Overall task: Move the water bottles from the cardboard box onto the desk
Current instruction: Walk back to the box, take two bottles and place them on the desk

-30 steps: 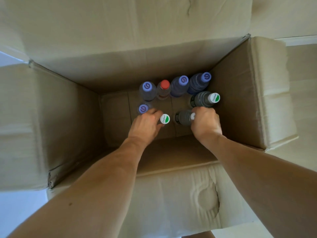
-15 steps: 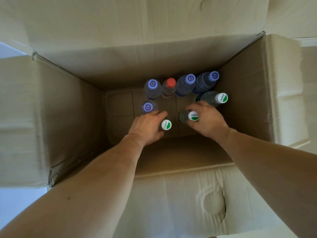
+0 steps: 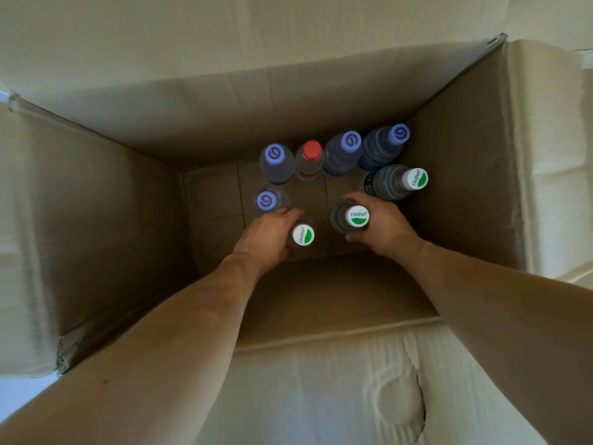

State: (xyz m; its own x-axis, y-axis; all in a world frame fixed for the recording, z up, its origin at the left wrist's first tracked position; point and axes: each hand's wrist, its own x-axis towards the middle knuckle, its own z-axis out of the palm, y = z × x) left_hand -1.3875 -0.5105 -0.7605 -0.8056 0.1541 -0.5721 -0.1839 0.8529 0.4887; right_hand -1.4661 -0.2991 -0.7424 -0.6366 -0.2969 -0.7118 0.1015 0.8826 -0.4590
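Lighting is soft and warm, falling from above into the open box (image 3: 465,162). The flaps are pale and partly washed out, most at the upper right; the inner walls and floor sit in dull shade, darkest along the left wall. No hard shadows. Caps (image 3: 357,216) read sharp, their lettering legible. The forearms at the lower edge look slightly soft. Wide-angle distortion bows the box edges and stretches the corners of the view.
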